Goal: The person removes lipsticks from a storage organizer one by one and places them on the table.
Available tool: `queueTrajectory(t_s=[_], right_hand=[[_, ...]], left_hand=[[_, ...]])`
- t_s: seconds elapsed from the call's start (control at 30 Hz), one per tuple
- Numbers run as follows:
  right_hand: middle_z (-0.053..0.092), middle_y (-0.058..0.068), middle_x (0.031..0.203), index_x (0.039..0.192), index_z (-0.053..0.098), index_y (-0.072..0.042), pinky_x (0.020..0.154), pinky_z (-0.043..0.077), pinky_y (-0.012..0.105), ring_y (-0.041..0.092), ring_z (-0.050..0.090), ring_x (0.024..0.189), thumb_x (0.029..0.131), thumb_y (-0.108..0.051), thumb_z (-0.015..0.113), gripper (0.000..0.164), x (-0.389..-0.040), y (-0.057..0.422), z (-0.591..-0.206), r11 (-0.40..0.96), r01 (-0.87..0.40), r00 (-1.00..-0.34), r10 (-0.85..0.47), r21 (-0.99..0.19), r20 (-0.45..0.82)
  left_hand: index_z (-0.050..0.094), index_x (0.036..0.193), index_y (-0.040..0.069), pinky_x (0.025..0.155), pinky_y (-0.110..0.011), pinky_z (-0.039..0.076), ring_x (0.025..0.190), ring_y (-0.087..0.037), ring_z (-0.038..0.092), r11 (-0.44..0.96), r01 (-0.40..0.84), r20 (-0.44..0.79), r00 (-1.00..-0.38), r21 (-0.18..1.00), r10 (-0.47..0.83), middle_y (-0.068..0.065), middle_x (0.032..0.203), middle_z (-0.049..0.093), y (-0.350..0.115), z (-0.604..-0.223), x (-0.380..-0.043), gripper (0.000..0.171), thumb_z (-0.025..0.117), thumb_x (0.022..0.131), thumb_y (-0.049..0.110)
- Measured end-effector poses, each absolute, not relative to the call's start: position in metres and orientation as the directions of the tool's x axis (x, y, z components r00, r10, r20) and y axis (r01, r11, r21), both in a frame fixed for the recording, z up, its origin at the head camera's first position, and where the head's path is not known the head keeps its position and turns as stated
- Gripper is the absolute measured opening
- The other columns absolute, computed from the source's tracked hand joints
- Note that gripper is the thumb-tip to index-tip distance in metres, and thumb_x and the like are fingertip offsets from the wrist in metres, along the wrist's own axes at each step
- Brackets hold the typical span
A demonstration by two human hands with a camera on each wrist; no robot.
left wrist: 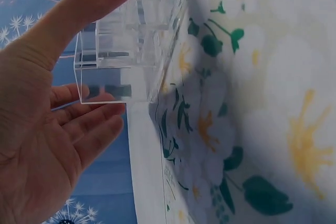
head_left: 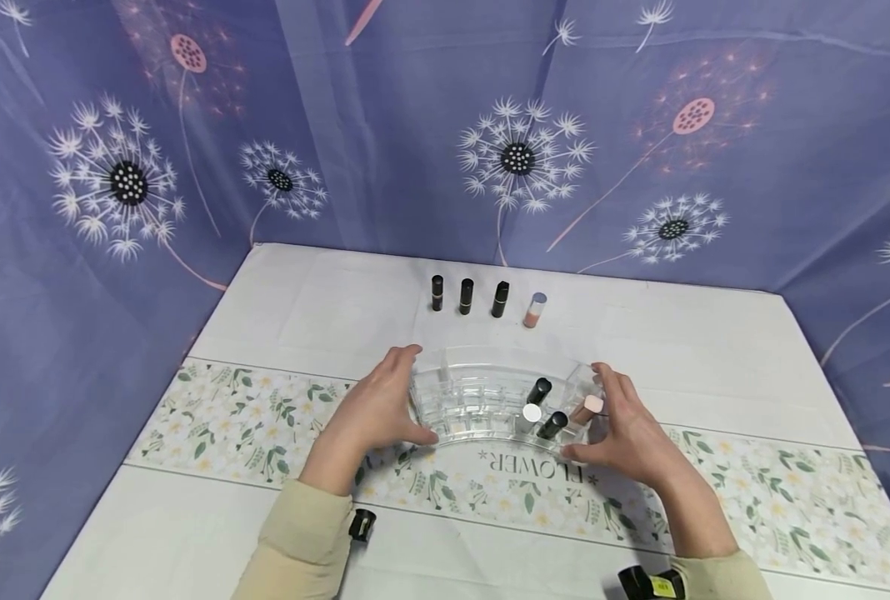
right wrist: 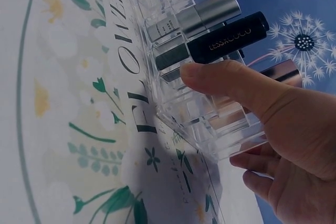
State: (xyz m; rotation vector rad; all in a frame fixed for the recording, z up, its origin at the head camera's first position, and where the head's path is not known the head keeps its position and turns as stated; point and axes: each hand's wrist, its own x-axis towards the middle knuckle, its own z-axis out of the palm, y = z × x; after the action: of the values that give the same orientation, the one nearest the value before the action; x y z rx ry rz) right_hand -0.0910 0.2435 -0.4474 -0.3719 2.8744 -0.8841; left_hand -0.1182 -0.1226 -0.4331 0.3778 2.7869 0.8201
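Observation:
A clear, curved lipstick organizer [head_left: 460,404] with stepped rows of compartments stands on the table between both hands. My left hand [head_left: 373,412] holds its left end, thumb at the front and fingers behind. At the opposite end, my right hand [head_left: 628,433] grips likewise, its thumb beside a black lipstick [right wrist: 228,38]. Grouped in the right part of the organizer are another black lipstick [head_left: 540,390], a silver tube with a pale top [head_left: 530,417] and a rose-gold tube [head_left: 586,409]. The compartments on the left hold nothing visible.
Behind the organizer, three black lipsticks [head_left: 466,297] and a pink tube with a bluish cap [head_left: 535,310] stand in a row. A white tablecloth [head_left: 325,308] with a floral band [head_left: 250,417] covers the table. Blue dandelion-print curtains [head_left: 400,167] hang around the back and sides.

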Motion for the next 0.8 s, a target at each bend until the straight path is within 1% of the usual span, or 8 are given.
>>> queueTrajectory(t_s=[0.13,0.27,0.5,0.8], right_hand=[[0.037,0.032,0.152,0.165,0.019,-0.003,0.101,0.05,0.073,0.055,0.054,0.129,0.07,-0.043,0.101,0.132,-0.091,0.244,-0.447,0.8,-0.203,-0.963,-0.267,-0.565,-0.033],[0.038,0.032,0.151,0.165,0.02,-0.003,0.101,0.05,0.073,0.054,0.055,0.128,0.07,-0.043,0.101,0.131,-0.091,0.244,-0.447,0.796,-0.205,-0.963,-0.268,-0.569,-0.028],[0.039,0.032,0.15,0.165,0.019,-0.003,0.1,0.051,0.073,0.053,0.056,0.126,0.069,-0.043,0.101,0.132,-0.091,0.244,-0.447,0.801,-0.197,-0.965,-0.262,-0.565,-0.034],[0.038,0.032,0.151,0.165,0.019,-0.004,0.101,0.05,0.073,0.055,0.056,0.127,0.07,-0.043,0.1,0.131,-0.091,0.244,-0.448,0.802,-0.193,-0.966,-0.258,-0.565,-0.036]], left_hand=[[0.029,0.166,0.006,0.106,-0.055,0.055,0.138,-0.037,0.056,0.822,0.195,-0.13,-0.942,0.534,0.308,-0.015,0.159,0.046,-0.12,-0.433,-0.119,0.134,0.107,0.062,0.038],[0.03,0.165,0.005,0.107,-0.053,0.054,0.138,-0.035,0.056,0.831,0.2,-0.133,-0.942,0.518,0.309,-0.016,0.157,0.046,-0.119,-0.433,-0.119,0.133,0.106,0.062,0.039],[0.032,0.163,0.002,0.107,-0.049,0.055,0.133,-0.036,0.058,0.852,0.201,-0.147,-0.941,0.483,0.305,-0.018,0.153,0.049,-0.114,-0.427,-0.12,0.131,0.107,0.061,0.038],[0.031,0.163,0.003,0.107,-0.048,0.054,0.135,-0.035,0.055,0.875,0.169,-0.193,-0.94,0.454,0.281,-0.019,0.152,0.047,-0.109,-0.422,-0.121,0.13,0.107,0.063,0.036]])
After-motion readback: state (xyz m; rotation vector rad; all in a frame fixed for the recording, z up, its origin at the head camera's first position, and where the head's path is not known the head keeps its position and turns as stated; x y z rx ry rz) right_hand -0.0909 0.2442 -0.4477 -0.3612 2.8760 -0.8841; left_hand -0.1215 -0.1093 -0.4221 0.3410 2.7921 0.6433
